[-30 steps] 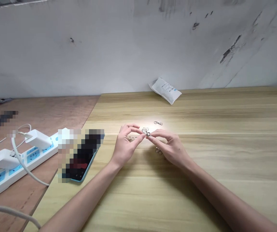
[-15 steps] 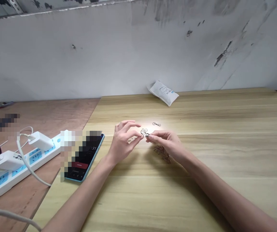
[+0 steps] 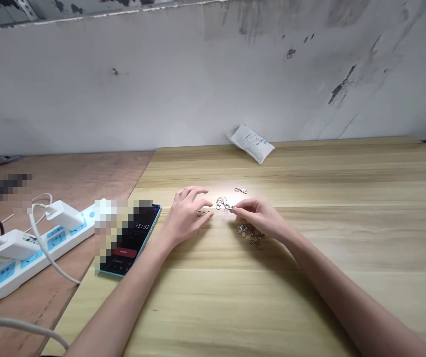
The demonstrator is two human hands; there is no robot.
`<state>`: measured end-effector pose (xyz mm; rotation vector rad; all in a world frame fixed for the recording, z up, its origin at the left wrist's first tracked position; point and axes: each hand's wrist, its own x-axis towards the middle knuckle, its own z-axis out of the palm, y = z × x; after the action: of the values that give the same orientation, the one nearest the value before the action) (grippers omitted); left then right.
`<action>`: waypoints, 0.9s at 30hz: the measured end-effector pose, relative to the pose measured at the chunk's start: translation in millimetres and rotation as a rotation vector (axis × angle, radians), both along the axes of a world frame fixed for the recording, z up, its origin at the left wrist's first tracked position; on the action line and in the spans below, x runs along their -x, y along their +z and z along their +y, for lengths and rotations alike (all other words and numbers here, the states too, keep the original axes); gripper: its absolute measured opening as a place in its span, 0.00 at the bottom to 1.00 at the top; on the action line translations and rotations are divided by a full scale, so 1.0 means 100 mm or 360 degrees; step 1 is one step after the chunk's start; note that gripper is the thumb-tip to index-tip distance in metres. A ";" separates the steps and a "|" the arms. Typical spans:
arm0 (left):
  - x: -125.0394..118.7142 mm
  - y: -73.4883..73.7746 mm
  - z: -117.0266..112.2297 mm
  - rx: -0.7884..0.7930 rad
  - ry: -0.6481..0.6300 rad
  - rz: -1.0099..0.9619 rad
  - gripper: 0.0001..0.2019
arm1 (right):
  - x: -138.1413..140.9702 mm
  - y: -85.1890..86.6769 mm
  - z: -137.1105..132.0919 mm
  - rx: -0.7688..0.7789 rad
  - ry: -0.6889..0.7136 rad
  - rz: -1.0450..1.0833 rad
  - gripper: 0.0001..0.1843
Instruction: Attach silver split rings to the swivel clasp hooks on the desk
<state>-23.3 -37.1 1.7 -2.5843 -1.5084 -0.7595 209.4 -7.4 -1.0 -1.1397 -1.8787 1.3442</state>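
My left hand (image 3: pixel 186 213) hovers low over the table with its fingers apart and nothing between them. Split rings (image 3: pixel 199 214) lie partly hidden beneath its thumb and fingers. My right hand (image 3: pixel 263 218) pinches the end of a small metal swivel clasp (image 3: pixel 229 207) between thumb and forefinger. Touching or just beside that clasp is a little cluster of metal rings and clasps (image 3: pixel 220 202); I cannot tell whether they are linked. A heap of clasps with rings (image 3: pixel 249 233) sits under my right hand. Farther back lies a single clasp with a ring (image 3: pixel 240 190).
A white plastic packet (image 3: pixel 252 143) lies near the wall at the table's back edge. To the left is a phone (image 3: pixel 131 243) with its screen lit. Beyond it, a white power strip (image 3: pixel 49 248) carries plugged-in chargers and cables on a brown surface.
My left hand has drawn back slightly to the left, its thumb and forefinger coming apart from the metal pieces. My right hand keeps its pinch, slightly farther right.
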 end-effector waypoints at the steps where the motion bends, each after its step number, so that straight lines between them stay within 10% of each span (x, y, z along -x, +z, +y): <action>1: 0.03 -0.02 0.02 0.0070 -0.0012 0.0029 0.08 | -0.01 -0.02 0.02 -0.0067 -0.0018 -0.0036 0.20; 15: 0.00 -0.10 0.06 0.0461 0.0025 -0.0295 0.03 | -0.24 0.12 -0.01 -0.0788 0.0365 -0.0933 0.07; 27: -0.16 -0.08 -0.02 0.0409 -0.0029 -0.0611 0.03 | 0.03 0.02 -0.11 -0.1093 0.0175 -0.1278 0.07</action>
<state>-7.4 -38.9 -6.3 -2.7526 -1.7896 -1.1947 206.6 -18.2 1.5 -1.2824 -2.6744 0.1637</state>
